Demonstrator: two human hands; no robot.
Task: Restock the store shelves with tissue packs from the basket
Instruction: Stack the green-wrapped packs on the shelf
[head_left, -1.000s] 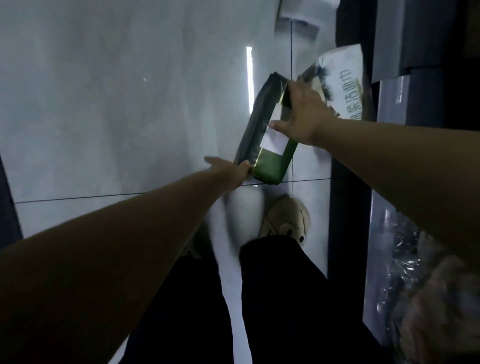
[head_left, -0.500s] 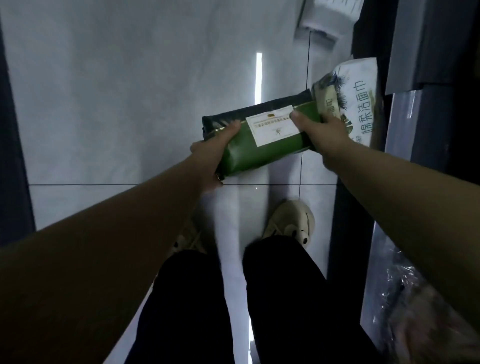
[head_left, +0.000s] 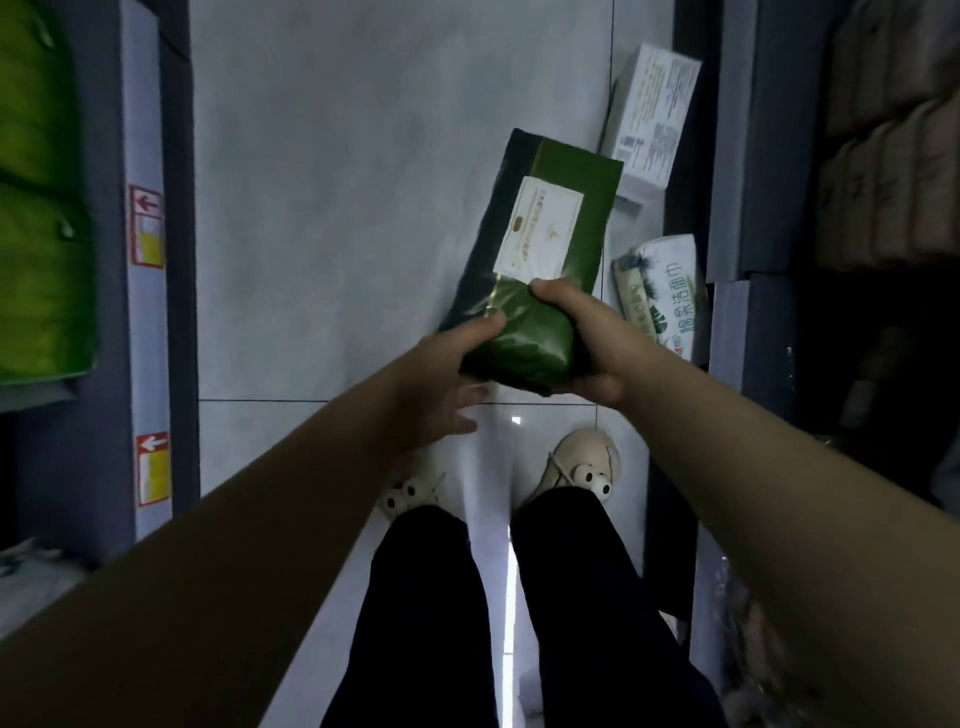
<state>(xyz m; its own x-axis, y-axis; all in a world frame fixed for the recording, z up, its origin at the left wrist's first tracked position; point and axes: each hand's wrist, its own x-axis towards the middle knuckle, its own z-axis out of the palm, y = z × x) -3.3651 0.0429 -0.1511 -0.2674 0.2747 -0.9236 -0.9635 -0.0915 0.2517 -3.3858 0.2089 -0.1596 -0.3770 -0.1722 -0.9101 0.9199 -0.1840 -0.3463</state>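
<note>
A dark green tissue pack (head_left: 540, 249) with a white label hangs over the aisle floor, its long axis pointing away from me and tilted right. My right hand (head_left: 587, 343) grips its near end from the right side. My left hand (head_left: 447, 379) holds the same end from the left and underneath, thumb on top. A white tissue pack with green print (head_left: 662, 296) lies on the floor to the right. The basket is not in view.
A white box (head_left: 652, 114) lies on the floor farther off at the right. Shelves with beige packs (head_left: 893, 171) line the right; a shelf with bright green packs (head_left: 36, 208) and price tags (head_left: 147, 228) lines the left. My shoes (head_left: 579, 460) stand on the grey tiles.
The green pack has turned from lying crosswise between my hands to pointing away from me. Both hands have come together at its near end. The view has tilted, showing shelves on both sides.
</note>
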